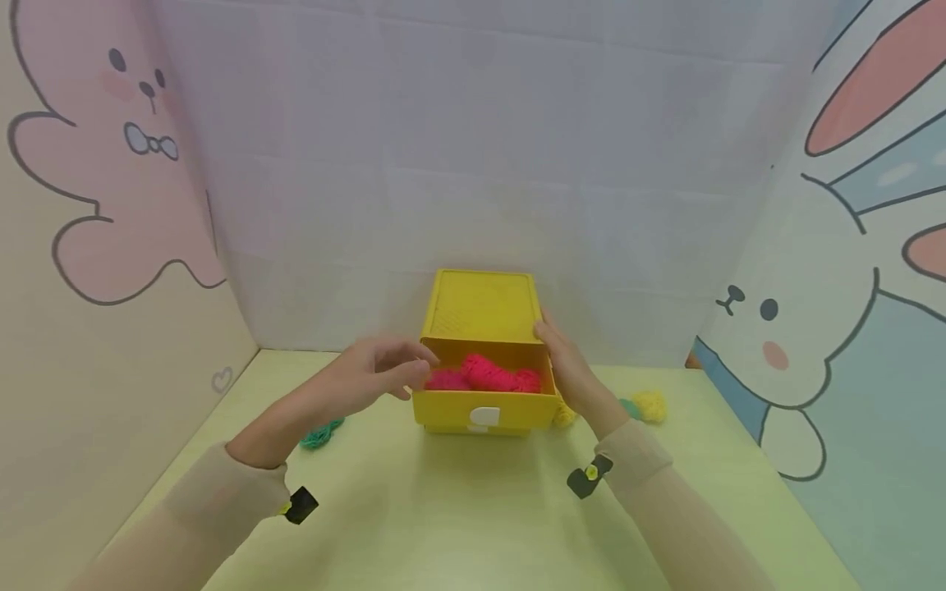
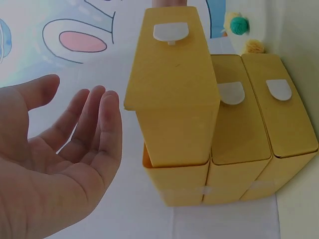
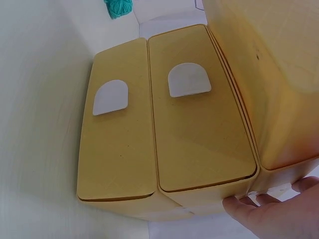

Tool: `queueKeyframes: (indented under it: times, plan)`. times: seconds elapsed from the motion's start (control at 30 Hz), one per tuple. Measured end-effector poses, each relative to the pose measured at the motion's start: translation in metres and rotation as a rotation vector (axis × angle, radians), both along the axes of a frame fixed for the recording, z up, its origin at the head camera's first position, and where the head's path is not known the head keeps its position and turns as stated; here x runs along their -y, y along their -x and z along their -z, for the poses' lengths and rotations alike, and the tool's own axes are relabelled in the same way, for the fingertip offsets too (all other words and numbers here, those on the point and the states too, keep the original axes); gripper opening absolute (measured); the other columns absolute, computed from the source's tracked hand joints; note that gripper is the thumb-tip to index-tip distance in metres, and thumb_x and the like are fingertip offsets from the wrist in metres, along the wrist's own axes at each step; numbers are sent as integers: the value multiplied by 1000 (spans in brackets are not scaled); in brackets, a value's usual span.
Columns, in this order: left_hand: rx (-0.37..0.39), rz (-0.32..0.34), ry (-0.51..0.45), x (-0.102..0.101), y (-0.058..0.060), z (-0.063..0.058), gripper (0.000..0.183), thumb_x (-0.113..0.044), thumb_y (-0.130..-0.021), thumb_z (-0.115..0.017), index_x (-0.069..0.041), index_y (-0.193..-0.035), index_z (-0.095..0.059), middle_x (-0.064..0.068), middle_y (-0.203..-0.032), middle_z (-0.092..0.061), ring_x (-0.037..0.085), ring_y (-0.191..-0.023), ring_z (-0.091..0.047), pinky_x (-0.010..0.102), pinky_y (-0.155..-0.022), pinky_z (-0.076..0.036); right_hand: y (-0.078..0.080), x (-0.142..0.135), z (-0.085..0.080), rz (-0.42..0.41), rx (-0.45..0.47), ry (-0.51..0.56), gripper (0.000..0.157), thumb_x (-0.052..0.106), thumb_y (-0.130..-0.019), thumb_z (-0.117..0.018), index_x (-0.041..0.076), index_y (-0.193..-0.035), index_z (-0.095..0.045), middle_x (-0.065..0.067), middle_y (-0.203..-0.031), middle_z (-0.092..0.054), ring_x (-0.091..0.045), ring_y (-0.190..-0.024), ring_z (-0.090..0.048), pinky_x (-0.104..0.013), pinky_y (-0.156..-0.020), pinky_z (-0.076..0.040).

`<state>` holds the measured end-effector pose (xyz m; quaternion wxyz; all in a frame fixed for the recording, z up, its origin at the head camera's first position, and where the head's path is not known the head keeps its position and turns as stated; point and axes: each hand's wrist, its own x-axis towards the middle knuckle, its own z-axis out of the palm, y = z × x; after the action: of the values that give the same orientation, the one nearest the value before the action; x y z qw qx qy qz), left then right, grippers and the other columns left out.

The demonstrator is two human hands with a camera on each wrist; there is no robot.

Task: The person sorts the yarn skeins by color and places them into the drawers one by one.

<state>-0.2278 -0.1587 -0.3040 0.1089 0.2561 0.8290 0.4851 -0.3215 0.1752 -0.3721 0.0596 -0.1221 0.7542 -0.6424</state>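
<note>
A yellow drawer cabinet [image 1: 484, 305] stands against the back wall, its top drawer [image 1: 447, 407] pulled out. Inside that drawer lie a bright pink-red yarn bundle [image 1: 493, 375] and a darker magenta one [image 1: 447, 380]. My left hand [image 1: 380, 369] hovers at the drawer's left front corner, fingers loosely bent and holding nothing; the left wrist view shows its palm apart from the drawer. With my right hand [image 1: 572, 365] I touch the cabinet's right side, and its fingers [image 3: 239, 206] rest along the side wall. Two lower drawers [image 3: 199, 134] are closed, each with a white tab.
A green yarn bundle [image 1: 319, 433] lies on the table left of the cabinet. To the right are a yellow yarn bundle [image 1: 649, 405], green yarn [image 1: 630, 408] beside it, and another yellow bundle [image 1: 564, 413] close to the cabinet. Cartoon-printed walls enclose the pale table [image 1: 473, 525].
</note>
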Motion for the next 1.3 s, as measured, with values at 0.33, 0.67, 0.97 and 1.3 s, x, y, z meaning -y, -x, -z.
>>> queueKeyframes:
  times: [0.33, 0.67, 0.97, 1.3]
  plan:
    - [65, 68, -50, -2, -16, 12, 35, -39, -110, -59, -12, -131, -68, 11, -125, -72, 33, -114, -70, 39, -100, -58, 0, 0, 0, -11, -15, 8, 65, 46, -116, -32, 32, -172, -4, 8, -179, -4, -23, -165, 4, -60, -130, 4]
    - [213, 111, -50, -10, -22, 40, 46, -43, -112, -54, -7, -138, -66, 10, -125, -72, 25, -119, -70, 41, -107, -55, 2, 0, -1, 9, -3, -5, 66, 46, -116, -32, 29, -173, -3, 6, -179, -2, -23, -165, 6, -58, -131, 4]
    - [424, 159, -110, -29, -20, 61, 61, -52, -112, -47, -7, -153, -55, 12, -141, -66, 29, -128, -66, 42, -110, -53, 1, 0, 1, 7, -7, 6, 63, 46, -116, -32, 33, -172, -6, 8, -179, -7, -23, -165, 1, -61, -130, 2]
    - [674, 258, -302, -51, -9, 78, 74, -56, -113, -39, -2, -163, -37, 21, -154, -55, 37, -138, -59, 42, -114, -50, 0, 0, -1, 13, -12, 11, 65, 45, -116, -33, 29, -173, -6, 6, -179, -5, -24, -165, 3, -58, -131, 3]
